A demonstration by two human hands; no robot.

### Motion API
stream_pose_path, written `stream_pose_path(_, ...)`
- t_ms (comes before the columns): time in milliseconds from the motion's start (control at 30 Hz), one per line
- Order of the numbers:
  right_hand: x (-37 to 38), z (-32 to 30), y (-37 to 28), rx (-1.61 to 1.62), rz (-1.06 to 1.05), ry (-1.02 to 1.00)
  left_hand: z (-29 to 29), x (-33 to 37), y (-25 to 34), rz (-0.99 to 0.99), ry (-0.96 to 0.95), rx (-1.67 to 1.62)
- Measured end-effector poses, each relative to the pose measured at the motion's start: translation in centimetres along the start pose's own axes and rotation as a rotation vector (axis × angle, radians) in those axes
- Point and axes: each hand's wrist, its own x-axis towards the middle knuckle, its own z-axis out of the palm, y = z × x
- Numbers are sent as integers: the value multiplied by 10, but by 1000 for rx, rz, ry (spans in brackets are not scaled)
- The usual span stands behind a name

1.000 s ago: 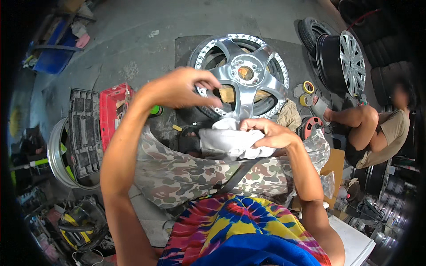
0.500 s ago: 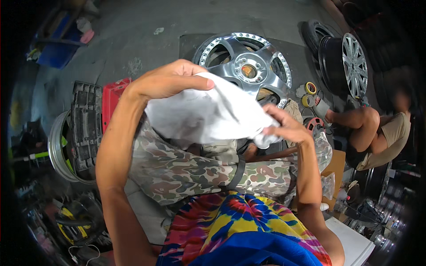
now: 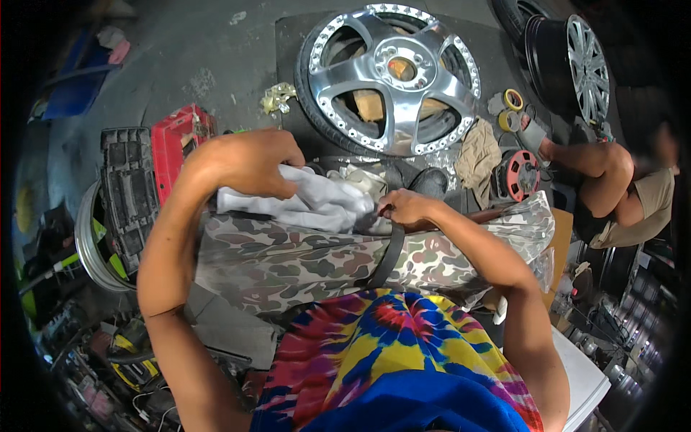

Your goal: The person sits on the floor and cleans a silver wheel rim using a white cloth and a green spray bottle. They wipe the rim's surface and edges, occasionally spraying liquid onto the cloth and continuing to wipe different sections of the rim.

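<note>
A crumpled white cloth (image 3: 324, 198) hangs low over my camouflage trousers, bunched and folded. My left hand (image 3: 255, 164) grips its left part, thumb and fingers closed over the fabric. At the cloth's right end, my right hand (image 3: 409, 210) is closed in a pinch by a dark strap; what lies inside the fingertips is partly hidden. Beyond both hands a polished five-spoke wheel rim (image 3: 398, 119) lies face up on a dark mat, with a tyre round its edge.
A tan rag (image 3: 477, 160) and a red-and-black reel (image 3: 520, 175) lie right of the wheel, near tape rolls (image 3: 512, 99). A red case (image 3: 167, 155) and black case (image 3: 124, 191) stand left. Another person (image 3: 612, 173) sits at right, near an upright silver rim (image 3: 589, 68).
Both hands have come down and nearer my lap with the cloth. The cloth was spread out between them and is now bunched up. The view has tilted, showing the whole wheel.
</note>
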Motion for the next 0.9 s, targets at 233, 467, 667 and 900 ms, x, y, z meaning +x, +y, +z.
stream_pose_path(233,77,17,82,-430,47,101,7,-29,-5,-40,205,94)
stream_pose_path(467,102,27,137,-403,174,271,-25,-48,-13,-90,461,134)
stream_pose_path(667,124,35,91,-117,167,464,-23,-84,2,-206,640,-258)
stream_pose_path(900,141,81,70,26,129,728,-34,-73,8,-172,731,-93)
